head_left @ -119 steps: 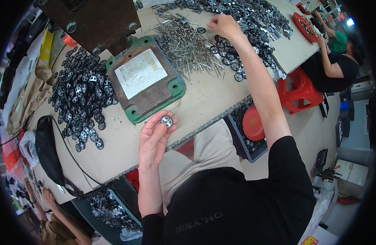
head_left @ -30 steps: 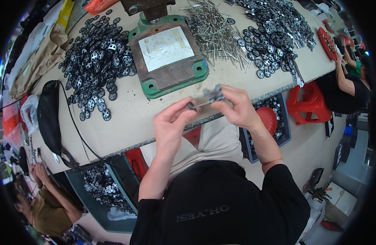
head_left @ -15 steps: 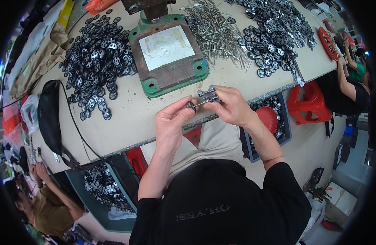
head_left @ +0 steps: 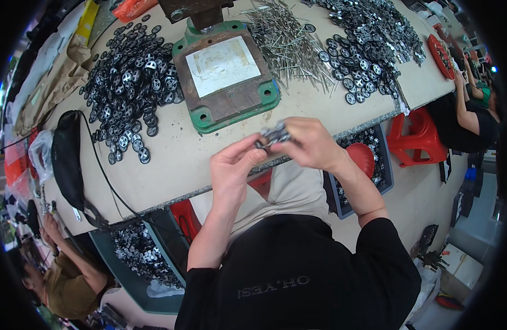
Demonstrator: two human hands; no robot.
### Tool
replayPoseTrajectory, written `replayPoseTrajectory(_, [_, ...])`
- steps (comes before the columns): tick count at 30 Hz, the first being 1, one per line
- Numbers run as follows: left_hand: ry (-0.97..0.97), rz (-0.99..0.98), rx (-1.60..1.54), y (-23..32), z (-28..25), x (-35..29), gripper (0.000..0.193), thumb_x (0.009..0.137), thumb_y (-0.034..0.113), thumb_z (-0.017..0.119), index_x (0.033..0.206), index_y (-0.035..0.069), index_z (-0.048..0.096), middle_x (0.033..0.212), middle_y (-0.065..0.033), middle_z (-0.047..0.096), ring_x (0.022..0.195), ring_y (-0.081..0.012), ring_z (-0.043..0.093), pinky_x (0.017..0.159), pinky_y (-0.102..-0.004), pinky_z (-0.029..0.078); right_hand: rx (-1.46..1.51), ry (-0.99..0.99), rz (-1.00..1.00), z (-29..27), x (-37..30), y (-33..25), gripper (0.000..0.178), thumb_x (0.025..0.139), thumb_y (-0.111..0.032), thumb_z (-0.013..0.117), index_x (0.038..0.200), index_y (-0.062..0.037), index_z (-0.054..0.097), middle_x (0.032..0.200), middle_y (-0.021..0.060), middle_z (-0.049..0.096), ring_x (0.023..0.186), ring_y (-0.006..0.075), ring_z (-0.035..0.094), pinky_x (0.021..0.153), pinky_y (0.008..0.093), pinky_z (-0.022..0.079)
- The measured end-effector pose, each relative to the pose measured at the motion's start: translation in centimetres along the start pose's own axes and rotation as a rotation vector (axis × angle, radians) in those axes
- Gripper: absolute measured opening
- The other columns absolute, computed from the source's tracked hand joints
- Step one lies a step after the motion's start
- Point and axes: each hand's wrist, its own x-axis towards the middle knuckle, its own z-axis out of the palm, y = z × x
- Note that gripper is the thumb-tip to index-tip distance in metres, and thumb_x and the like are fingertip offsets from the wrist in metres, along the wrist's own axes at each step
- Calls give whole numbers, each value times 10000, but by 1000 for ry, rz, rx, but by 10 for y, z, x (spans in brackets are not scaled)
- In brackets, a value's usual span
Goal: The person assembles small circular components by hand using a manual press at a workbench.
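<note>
My left hand [head_left: 231,164] pinches a small black wheel [head_left: 259,144] between thumb and fingertips, just off the table's near edge. Close against it, my right hand [head_left: 315,144] grips a small grey plastic part [head_left: 275,133], which is smeared by motion. The thin metal axle between wheel and part no longer shows clearly. Beyond my hands stands a green press base [head_left: 267,93] with a white sheet [head_left: 223,66] on its plate. Black wheels with silver spokes [head_left: 129,82] are heaped to its left, and loose metal axles [head_left: 289,47] lie to its right.
More wheels [head_left: 359,71] and a heap of grey parts [head_left: 385,30] cover the right far side. A black pouch [head_left: 66,159] and cable lie at left. Below the table are bins of parts [head_left: 143,250] and a red stool [head_left: 410,140]. Co-workers sit on both sides.
My hands have come together: the grey part has moved left and down onto the wheel, closing the gap where the axle showed. The left hand has barely moved.
</note>
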Motion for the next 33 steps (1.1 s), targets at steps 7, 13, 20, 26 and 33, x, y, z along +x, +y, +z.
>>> replayPoseTrajectory(7, [-7,-55,28,-4,1,0,311,759,-69,647,1065,-61,591,952,-145,646,844,-156,626,767,-262,511,214,14,149,12,-6,3,157,817,-169,611,835,-13,619,736,142,609,656,309,590,579,348,449])
replayPoseTrajectory(13, [-27,-170,44,9,9,6,382,774,-63,629,1145,-49,541,1002,-135,628,887,-139,609,794,-250,493,213,-67,196,5,-3,-1,148,821,-151,600,878,-18,632,784,157,625,698,328,599,627,337,460])
replayPoseTrajectory(20, [-127,-226,-124,6,-10,8,280,844,22,553,1120,-27,536,1023,-144,610,896,-187,613,806,-308,513,240,-210,383,-55,5,27,331,787,-229,643,1056,-38,616,732,70,650,653,110,601,606,265,474])
replayPoseTrajectory(26, [-152,-300,-239,14,2,5,274,882,25,501,1152,-18,511,1076,-155,590,970,-253,605,850,-338,516,-535,293,515,-104,33,99,261,761,-124,627,1002,-25,635,870,158,642,813,327,610,742,389,467])
replayPoseTrajectory(33, [-63,-247,-164,8,5,5,262,885,59,503,1131,-32,500,1039,-172,596,998,-298,592,850,-333,524,-239,342,538,-87,26,79,168,783,-54,630,941,3,631,858,84,606,664,89,549,577,247,458])
